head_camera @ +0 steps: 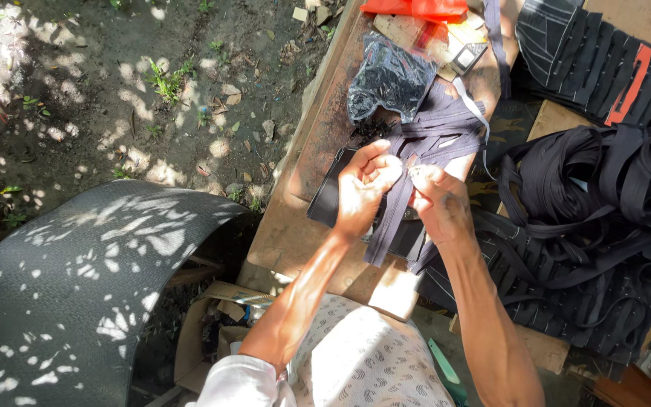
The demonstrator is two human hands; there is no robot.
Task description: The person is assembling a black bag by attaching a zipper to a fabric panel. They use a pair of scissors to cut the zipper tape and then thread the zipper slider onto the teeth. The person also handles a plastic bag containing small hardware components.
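in the middle of the frame we have both hands up close together over the wooden bench (295,226). our left hand (362,188) is pinched shut on a dark strap (392,218), fingers curled around its upper end, and our right hand (440,202) is clenched on the same strap just beside it, thumb and fingertips meeting the left hand's. the strap hangs down from the pinch toward the lower middle of the frame, lying over a dark flat panel (329,200) on the bench.

to work this well, we judge it best to keep the pinch points touching, hold the strap flat rather than twisted, and let the loose tail hang free so it does not snag.

just above our hands lies a bundle of cut straps (446,124), and above that a black plastic bag (389,75). at the right a big heap of black webbing (604,181) crowds in near our right wrist, so room there is tight. the bench's left edge runs diagonally near our left forearm, with bare ground (114,98) beyond it in the upper left and a curved black rubber sheet (77,286) in the lower left. the open room is the bare bench top at lower left of our hands.
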